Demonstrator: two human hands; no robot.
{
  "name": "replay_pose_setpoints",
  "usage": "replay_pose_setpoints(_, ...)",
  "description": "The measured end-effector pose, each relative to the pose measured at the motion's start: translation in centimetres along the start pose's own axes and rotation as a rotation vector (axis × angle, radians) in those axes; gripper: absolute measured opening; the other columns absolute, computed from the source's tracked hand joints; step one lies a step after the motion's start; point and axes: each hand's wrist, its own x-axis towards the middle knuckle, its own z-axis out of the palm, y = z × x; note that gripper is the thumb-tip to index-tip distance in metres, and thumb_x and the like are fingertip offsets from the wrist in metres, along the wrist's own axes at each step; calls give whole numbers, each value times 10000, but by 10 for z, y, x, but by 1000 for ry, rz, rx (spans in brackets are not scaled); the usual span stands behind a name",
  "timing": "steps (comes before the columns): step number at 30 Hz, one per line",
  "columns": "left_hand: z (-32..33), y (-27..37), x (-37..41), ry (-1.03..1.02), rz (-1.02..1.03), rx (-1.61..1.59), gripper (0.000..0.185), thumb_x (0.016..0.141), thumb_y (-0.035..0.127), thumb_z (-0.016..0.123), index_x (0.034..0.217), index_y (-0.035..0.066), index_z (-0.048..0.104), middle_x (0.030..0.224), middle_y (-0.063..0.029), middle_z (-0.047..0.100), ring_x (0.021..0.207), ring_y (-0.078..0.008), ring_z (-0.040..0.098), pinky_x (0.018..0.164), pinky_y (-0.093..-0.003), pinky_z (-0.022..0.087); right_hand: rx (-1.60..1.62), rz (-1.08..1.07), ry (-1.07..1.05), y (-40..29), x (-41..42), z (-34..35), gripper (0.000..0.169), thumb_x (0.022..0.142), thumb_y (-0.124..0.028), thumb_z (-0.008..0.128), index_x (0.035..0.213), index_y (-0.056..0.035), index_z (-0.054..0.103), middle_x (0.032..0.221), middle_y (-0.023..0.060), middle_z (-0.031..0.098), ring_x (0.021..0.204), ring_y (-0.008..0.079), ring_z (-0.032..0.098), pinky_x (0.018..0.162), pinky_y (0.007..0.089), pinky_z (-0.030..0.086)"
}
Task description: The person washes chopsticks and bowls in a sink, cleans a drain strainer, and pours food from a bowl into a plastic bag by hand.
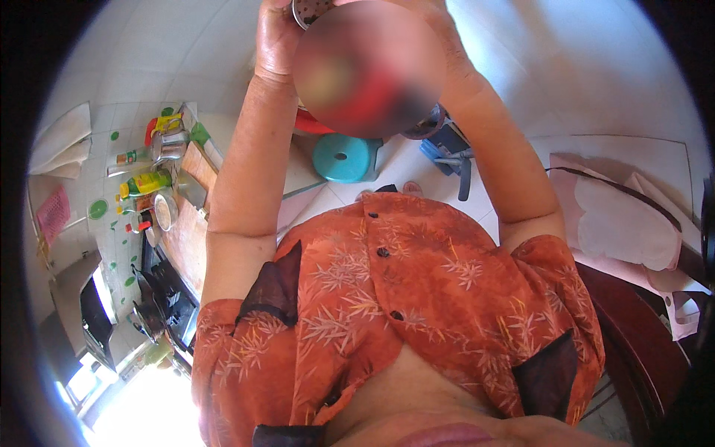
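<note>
Both of my arms reach up and forward to the top edge of the view. My left hand (276, 42) is cut off by that edge. It grips a small round container with a metal rim (314, 12), which shows a brown, dark-speckled inside. My right hand (441, 25) is raised across from it, mostly cut off or covered by a large round blur. What it holds, if anything, is hidden. Under the blur a red edge (313, 122) and a dark-rimmed round thing (433, 125) show in part.
A teal plastic stool (342, 158) stands on the tiled floor. At left, a counter holds a wooden board (187, 237), a yellow-green bottle (146, 183), a bowl (165, 212) and a black stove (179, 313). Blue items (444, 150) lie right of the stool. Pale pink cloth (625, 229) hangs at right.
</note>
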Motion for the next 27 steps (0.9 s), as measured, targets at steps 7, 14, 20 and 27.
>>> replay_pose_setpoints(7,4,-3,-1,183,-25,103,616,928,393,418,1402,2,456,1203,-116,647,1021,-227,654,851,-361,559,-183,-92,-112,5,1,-2,102,798,-65,662,896,-47,688,1428,159,451,1340,385,396,1128,598,252)
replay_pose_setpoints(14,-8,-15,-13,154,-127,20,555,905,362,443,1332,19,532,1185,-123,657,1026,-241,656,883,-383,545,-169,-170,-186,0,3,-12,72,794,-117,703,811,-49,683,1367,143,503,1282,354,452,1115,564,279)
replay_pose_setpoints(20,-12,-31,-21,74,-288,-199,511,898,439,478,1228,68,601,1017,-88,693,828,-234,674,610,-350,558,121,-158,5,14,14,-1,127,764,-42,745,881,-43,694,1214,183,587,1122,357,565,900,415,483)
replay_pose_setpoints(27,0,-26,-21,178,-143,-235,551,919,383,462,1333,25,522,1112,-124,675,936,-254,663,782,-380,557,245,175,-169,-21,-9,-9,211,789,5,650,997,13,615,968,204,628,888,375,631,755,398,524)
